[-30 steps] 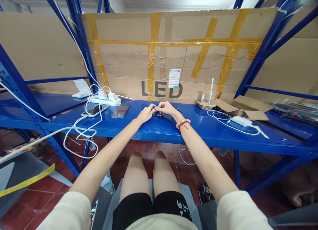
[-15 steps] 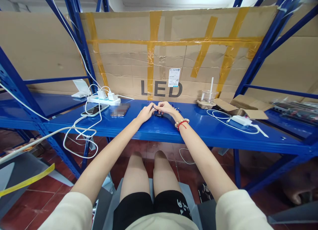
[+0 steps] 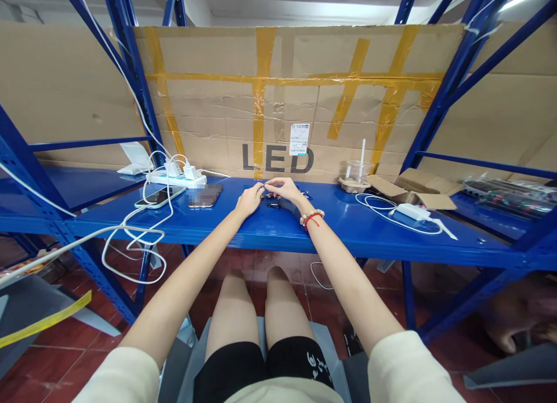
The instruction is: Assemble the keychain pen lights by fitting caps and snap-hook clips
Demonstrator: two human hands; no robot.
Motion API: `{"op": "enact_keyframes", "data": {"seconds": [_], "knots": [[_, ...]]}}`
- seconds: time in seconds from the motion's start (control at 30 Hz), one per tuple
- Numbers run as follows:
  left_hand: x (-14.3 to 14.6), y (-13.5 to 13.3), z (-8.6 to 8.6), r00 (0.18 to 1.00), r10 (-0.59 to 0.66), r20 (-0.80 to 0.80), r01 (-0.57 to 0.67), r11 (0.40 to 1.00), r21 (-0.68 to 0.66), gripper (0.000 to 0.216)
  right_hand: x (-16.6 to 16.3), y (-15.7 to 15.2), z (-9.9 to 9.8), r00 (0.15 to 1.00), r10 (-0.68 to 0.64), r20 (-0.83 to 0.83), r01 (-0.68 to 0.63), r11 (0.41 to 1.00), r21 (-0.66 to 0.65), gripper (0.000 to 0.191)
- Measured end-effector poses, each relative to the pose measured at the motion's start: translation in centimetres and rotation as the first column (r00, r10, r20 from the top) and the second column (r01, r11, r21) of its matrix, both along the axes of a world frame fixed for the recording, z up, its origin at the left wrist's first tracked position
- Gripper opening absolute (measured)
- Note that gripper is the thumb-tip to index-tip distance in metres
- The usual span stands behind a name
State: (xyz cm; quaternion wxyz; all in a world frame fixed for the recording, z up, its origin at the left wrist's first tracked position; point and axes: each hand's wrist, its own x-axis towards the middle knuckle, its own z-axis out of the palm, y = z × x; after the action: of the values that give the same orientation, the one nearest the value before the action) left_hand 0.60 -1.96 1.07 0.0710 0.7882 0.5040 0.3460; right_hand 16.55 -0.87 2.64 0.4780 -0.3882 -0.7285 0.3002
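Observation:
Both my hands rest on the blue metal shelf [image 3: 348, 229] in front of a taped cardboard sheet marked LED. My left hand [image 3: 248, 199] and my right hand [image 3: 285, 189] meet fingertip to fingertip, pinching a tiny part that is too small to name. Small dark pieces [image 3: 275, 204] lie on the shelf just below and between the hands. A bead bracelet and a red string [image 3: 311, 217] circle my right wrist.
To the left lie a blurred phone [image 3: 204, 196], a second phone [image 3: 159, 197] on a white cable and a white power strip [image 3: 176, 177]. To the right stand a plastic cup with a straw [image 3: 359, 172], a white charger with its cord [image 3: 409, 210] and a flat cardboard box [image 3: 424, 188].
The view has shifted slightly, so everything sits a little more to the left. My hands stay together at the same spot on the shelf, still pinching.

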Motion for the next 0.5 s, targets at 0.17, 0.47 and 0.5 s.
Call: {"op": "enact_keyframes", "data": {"seconds": [0.17,0.47,0.5], "knots": [[0.0,0.0,-0.2,0.999,0.019,-0.026,-0.019,1.000,-0.002,0.032,0.3,0.7,-0.2,1.000,0.023,-0.001,-0.023,0.999,-0.033,0.040],[-0.3,1.5,-1.3,0.974,-0.217,0.057,0.212,0.974,0.078,0.028,1.0,1.7,-0.9,1.000,0.023,0.004,-0.023,0.995,-0.093,0.042],[-0.3,1.6,-1.3,0.970,-0.240,0.033,0.235,0.967,0.098,0.028,1.1,1.7,-0.9,1.000,0.021,0.010,-0.020,0.995,-0.095,0.042]]}}
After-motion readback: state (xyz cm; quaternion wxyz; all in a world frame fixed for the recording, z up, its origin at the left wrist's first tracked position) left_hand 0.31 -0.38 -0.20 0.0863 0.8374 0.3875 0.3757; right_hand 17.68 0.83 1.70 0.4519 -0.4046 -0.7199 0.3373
